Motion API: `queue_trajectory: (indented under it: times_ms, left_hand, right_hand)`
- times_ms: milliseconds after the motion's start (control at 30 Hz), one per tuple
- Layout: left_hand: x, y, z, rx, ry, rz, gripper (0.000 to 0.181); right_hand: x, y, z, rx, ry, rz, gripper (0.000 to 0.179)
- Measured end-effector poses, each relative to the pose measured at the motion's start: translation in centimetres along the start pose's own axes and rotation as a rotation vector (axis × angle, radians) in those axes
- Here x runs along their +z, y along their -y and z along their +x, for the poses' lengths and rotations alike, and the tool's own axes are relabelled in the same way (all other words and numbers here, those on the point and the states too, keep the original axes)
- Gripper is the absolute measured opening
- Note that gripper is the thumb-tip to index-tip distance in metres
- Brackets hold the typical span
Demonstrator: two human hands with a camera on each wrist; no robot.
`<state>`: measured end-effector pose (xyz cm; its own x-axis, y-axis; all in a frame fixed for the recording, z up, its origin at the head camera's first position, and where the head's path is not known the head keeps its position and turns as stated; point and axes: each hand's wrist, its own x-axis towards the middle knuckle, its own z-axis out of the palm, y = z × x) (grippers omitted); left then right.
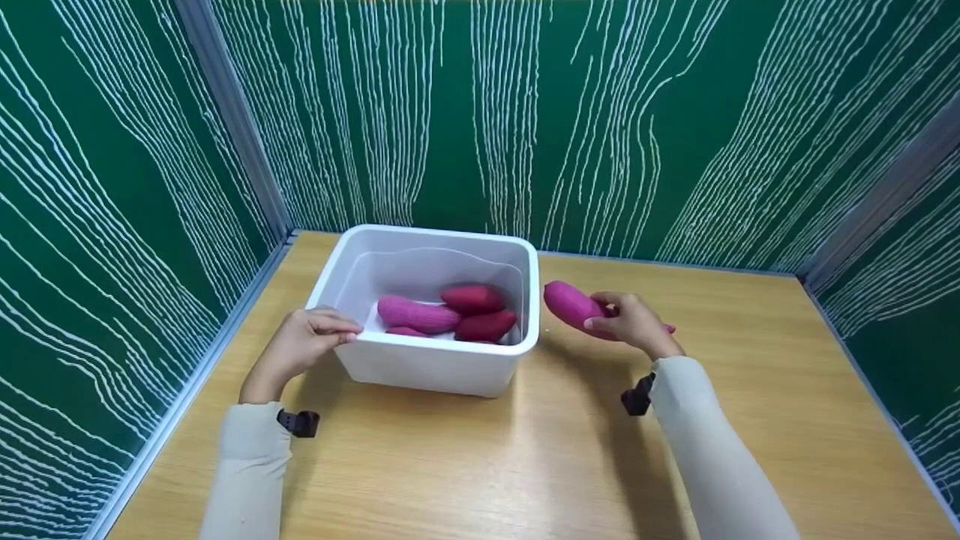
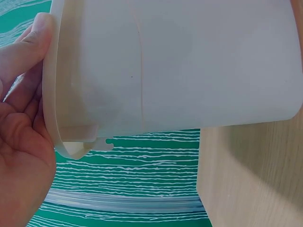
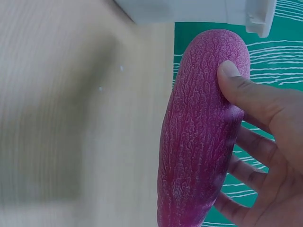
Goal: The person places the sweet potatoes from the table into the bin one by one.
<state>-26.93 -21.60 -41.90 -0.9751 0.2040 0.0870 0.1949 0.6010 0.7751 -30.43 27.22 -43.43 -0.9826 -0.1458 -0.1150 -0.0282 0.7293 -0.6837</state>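
My right hand [image 1: 626, 322] holds a long pink-purple sweet potato [image 1: 571, 306] just right of a white plastic bin [image 1: 431, 367], above the table. In the right wrist view, the thumb presses on the wrinkled skin of the sweet potato [image 3: 201, 127], and the other fingers pass behind it. At the bin's near left corner, my left hand [image 1: 300, 341] pinches the rim. The left wrist view has the bin's wall [image 2: 180, 61] up close. Inside the bin lie a pink ridged piece [image 1: 416, 315], two dark red tapered pieces [image 1: 474, 298] and a partly hidden reddish one [image 1: 405, 331].
The bin stands on a wooden table [image 1: 450, 465] near its back edge. Green panels with white wavy lines [image 1: 585, 112] rise behind and at both sides, joined by metal posts [image 1: 236, 112]. A dark wrist device [image 1: 637, 396] sits on each arm.
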Motion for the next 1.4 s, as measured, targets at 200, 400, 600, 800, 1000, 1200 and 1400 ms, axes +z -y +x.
queue_trajectory:
  times_ms: [200, 400, 600, 800, 1000, 1200, 1400]
  left_hand:
    - [0.0, 0.0, 0.0, -0.006, 0.002, 0.000, 0.016]
    - [0.0, 0.0, -0.1, 0.000, 0.001, -0.001, 0.017]
    - [0.1, 0.0, -0.1, 0.018, -0.006, 0.003, 0.016]
    - [0.0, 0.0, -0.1, 0.022, -0.010, 0.009, 0.015]
    - [-0.1, -0.1, 0.0, -0.005, 0.006, 0.003, 0.017]
    - [-0.2, -0.1, 0.0, -0.017, 0.011, 0.002, 0.019]
    - [-0.2, -0.1, 0.0, -0.041, 0.016, -0.005, 0.019]
  right_hand:
    - [-0.7, 0.5, -0.1, -0.028, -0.005, -0.022, 0.055]
    - [-1.5, 1.4, -0.1, -0.026, -0.007, -0.043, 0.056]
    - [-2.1, 2.4, -0.1, -0.052, -0.023, -0.041, 0.054]
    - [-2.5, 3.3, -0.1, -0.064, -0.042, -0.031, 0.053]
    - [-3.1, 4.3, 0.0, -0.077, -0.048, -0.022, 0.052]
    - [-3.6, 5.5, 0.1, -0.065, -0.052, -0.041, 0.055]
    - [-3.8, 6.6, 0.2, -0.090, -0.070, -0.057, 0.054]
